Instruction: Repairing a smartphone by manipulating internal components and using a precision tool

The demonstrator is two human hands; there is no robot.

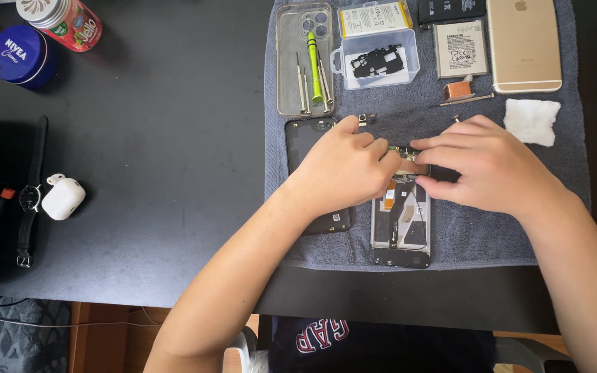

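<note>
An opened phone body (401, 224) lies on a grey towel (492, 235), its insides showing. Both hands meet over its top end. My left hand (343, 169) rests with curled fingers at the small circuit board (403, 151) there. My right hand (488, 166) pinches the same spot from the right. What the fingertips grip is hidden. Under my left hand lies the black back cover (302, 141).
On the towel at the back: a clear case (288, 62) with screwdrivers (314, 65), a clear parts box (376, 59), batteries (459, 48), a gold phone (523, 43), a white pad (532, 121). Left on the black table: wristwatch (30, 197), white earbud case (63, 198), blue tin (19, 54).
</note>
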